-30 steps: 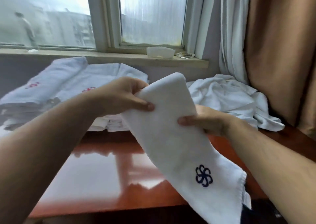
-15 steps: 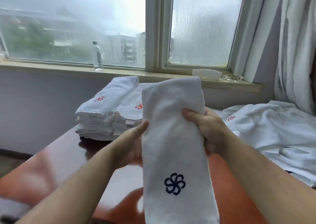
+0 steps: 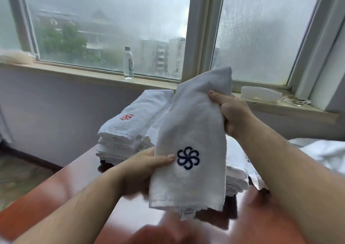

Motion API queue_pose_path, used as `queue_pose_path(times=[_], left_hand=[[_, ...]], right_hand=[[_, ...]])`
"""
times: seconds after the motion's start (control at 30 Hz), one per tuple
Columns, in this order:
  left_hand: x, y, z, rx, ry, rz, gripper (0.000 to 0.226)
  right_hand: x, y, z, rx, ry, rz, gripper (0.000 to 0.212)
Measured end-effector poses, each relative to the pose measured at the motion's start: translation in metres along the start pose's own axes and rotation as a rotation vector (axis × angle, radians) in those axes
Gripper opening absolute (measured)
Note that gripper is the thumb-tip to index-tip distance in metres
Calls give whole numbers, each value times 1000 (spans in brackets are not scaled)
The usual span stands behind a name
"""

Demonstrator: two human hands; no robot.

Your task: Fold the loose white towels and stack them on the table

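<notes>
Head view shows me the left hand [image 3: 147, 162] pinching the folded towel [image 3: 194, 124] at its left edge, thumb on the front just beside the dark blue emblem [image 3: 188, 157], while the right hand [image 3: 233, 113] grips its upper right edge. The towel hangs upright above the reddish table [image 3: 56, 193]. Behind it I see a stack of folded towels [image 3: 130, 130] on the table, loose white towels [image 3: 321, 150] to the right, and a bottle [image 3: 128, 62] on the windowsill [image 3: 84, 72].

Left grip [image 3: 151, 162] low, right grip [image 3: 230, 113] high.
</notes>
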State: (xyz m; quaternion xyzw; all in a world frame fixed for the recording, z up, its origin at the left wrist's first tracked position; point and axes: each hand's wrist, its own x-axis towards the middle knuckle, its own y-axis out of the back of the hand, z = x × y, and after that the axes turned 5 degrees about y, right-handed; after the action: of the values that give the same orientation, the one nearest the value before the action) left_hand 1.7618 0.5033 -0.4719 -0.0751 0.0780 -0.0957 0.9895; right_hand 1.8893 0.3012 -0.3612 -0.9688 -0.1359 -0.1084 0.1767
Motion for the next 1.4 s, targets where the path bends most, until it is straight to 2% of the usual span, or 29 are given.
queue_pose_path(times=[0.1,0.2,0.27,0.33,0.4,0.47,0.53,0.67,0.73,0.87,0.93,1.0,1.03,1.07,1.1,1.17,1.23,1.3,1.4], left_hand=[[19,15,43,-50,-37,86,23],[48,34,83,21,-28,161,37],[70,48,97,87,27,182,37],[88,59,98,242,149,267,33],[101,66,90,514,280,420,28],[111,70,81,771,274,533,29],[115,72,73,865,188,560,26],[109,73,58,709,16,628,26],[105,71,56,714,3,646,36],[104,63,61,874,66,696,49],[102,56,60,1099,-46,809,54],[102,46,61,1290,-289,901,52],[104,40,64,1307,-348,889,51],[107,36,66,1304,-328,839,54],[112,32,65,1309,-243,766,63],[124,27,53,1403,10,603,85],[131,27,40,1454,132,527,98],[135,30,31,1441,147,527,101],[132,31,30,1434,118,557,99]], right_hand=[[47,-10,-8,-17,20,-1,28],[101,-18,-9,-46,18,-25,27],[137,-19,2,-119,-21,15,24],[165,-12,28,-232,-150,34,21],[178,4,63,-368,-338,52,20],[186,21,93,-479,-414,101,30],[195,30,108,-512,-372,134,34],[211,23,113,-483,-225,147,36],[215,18,119,-510,-197,141,39],[216,19,124,-776,-203,203,45],[214,19,120,-954,-94,253,49],[206,17,114,-1121,129,333,48],[203,15,111,-1185,259,329,45],[201,13,110,-1249,344,275,43],[201,11,110,-1322,351,178,41],[202,9,118,-1487,173,-69,45],[203,14,130,-1517,-23,-249,59],[201,18,137,-1498,-35,-288,62],[189,22,128,-1460,48,-275,48]])
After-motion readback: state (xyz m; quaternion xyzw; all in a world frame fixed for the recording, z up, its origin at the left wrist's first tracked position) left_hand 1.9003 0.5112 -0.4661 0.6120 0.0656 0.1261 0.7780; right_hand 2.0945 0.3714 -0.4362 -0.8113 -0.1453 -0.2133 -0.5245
